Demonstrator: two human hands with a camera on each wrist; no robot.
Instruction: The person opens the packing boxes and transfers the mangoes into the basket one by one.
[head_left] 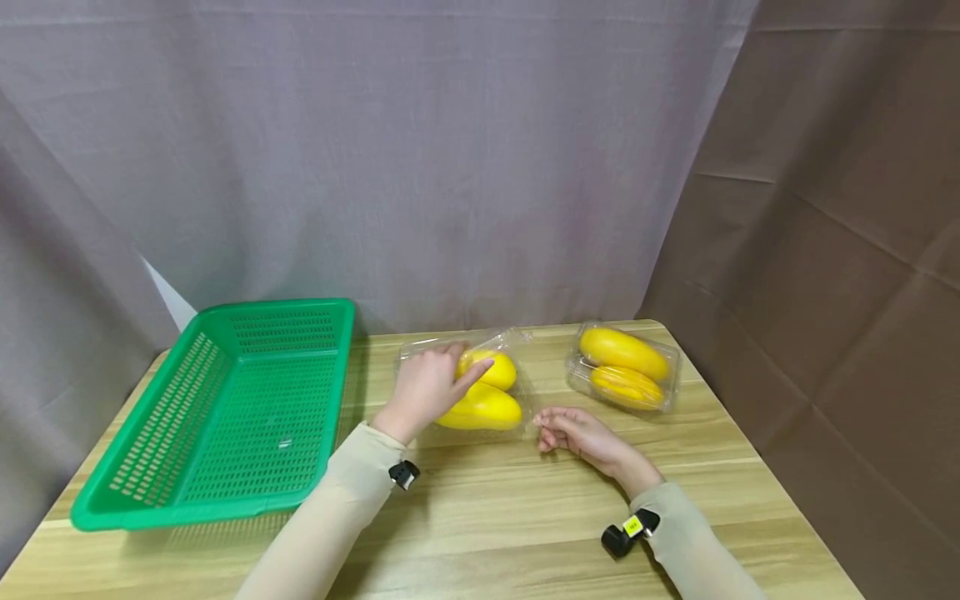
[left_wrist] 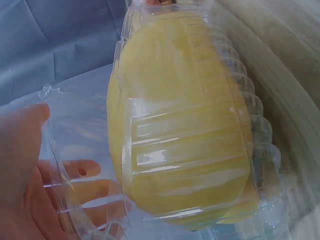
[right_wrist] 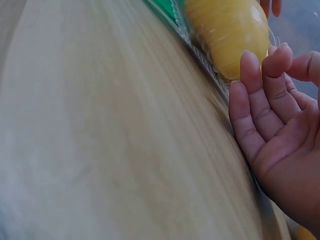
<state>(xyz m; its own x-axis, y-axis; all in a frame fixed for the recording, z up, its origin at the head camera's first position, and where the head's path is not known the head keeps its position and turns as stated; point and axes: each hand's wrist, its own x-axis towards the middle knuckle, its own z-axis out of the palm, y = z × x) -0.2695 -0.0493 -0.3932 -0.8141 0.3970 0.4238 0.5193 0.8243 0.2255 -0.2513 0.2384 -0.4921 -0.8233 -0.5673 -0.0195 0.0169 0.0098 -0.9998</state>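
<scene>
Grey curtain (head_left: 480,167) hangs in folds across the whole back, meeting a brown curtain (head_left: 847,208) on the right side. Below them spreads the wood-grained tabletop (head_left: 510,517). On its left stands a green basket (head_left: 343,375), with slotted walls and a perforated floor. Two pale sleeves (head_left: 311,533) reach in from the near edge, one on each arm.

Toward the back of the tabletop, to the right of the basket, sits a clear plastic container (head_left: 411,347); a second clear container (head_left: 672,379) lies farther right, near the back corner and apart from the first. Over the first one is the left hand (head_left: 427,383), its thumb stretched well apart from its fingers; the left wrist view shows those fingers spread behind clear plastic, and how firmly they bear on it I cannot tell. The right hand (head_left: 577,437) is just beside the same container's near right corner, its fingers loosely bent, the thumb close to the index finger; whether they touch the plastic I cannot tell.

Each container holds two smooth yellow fruits (head_left: 480,408), lying one in front of the other; the front one in the right container is striped with orange. Smallest are the black wrist devices (head_left: 404,475), the right one bearing a yellow label (head_left: 632,526).
</scene>
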